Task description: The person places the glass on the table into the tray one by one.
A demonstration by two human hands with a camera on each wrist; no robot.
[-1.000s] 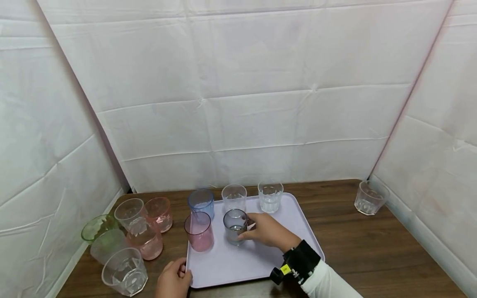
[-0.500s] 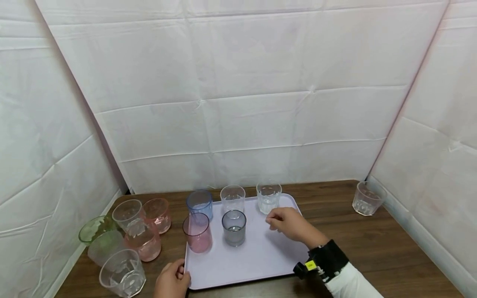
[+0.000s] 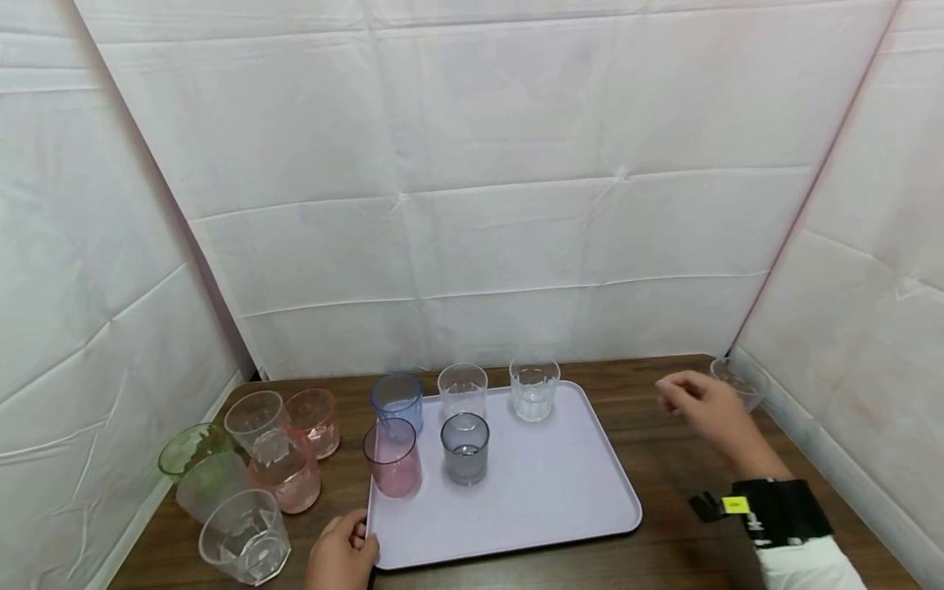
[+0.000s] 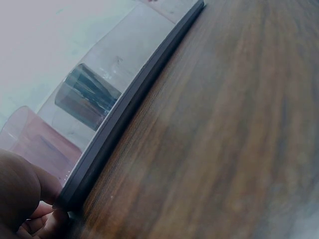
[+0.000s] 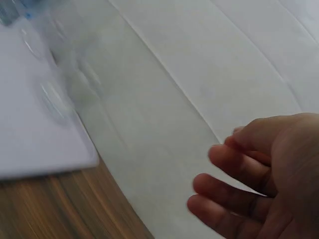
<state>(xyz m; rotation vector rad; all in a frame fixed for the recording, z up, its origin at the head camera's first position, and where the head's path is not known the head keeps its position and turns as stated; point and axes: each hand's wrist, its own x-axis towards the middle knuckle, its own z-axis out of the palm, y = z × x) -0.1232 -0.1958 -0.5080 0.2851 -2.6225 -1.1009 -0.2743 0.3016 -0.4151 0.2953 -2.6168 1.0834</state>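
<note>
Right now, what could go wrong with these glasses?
Right hand overlaps the far-right clear glass in the head view; it might bump it, though the gap is hard to judge. Left hand pinches a corner of the tray; a tug could jolt the pink glass and grey glass on it.

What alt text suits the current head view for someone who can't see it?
A person's left hand holds the near left corner of a lilac tray bearing five glasses, while the right hand, holding nothing, partly hides a clear glass at right. More glasses crowd the wooden table at left.
</note>
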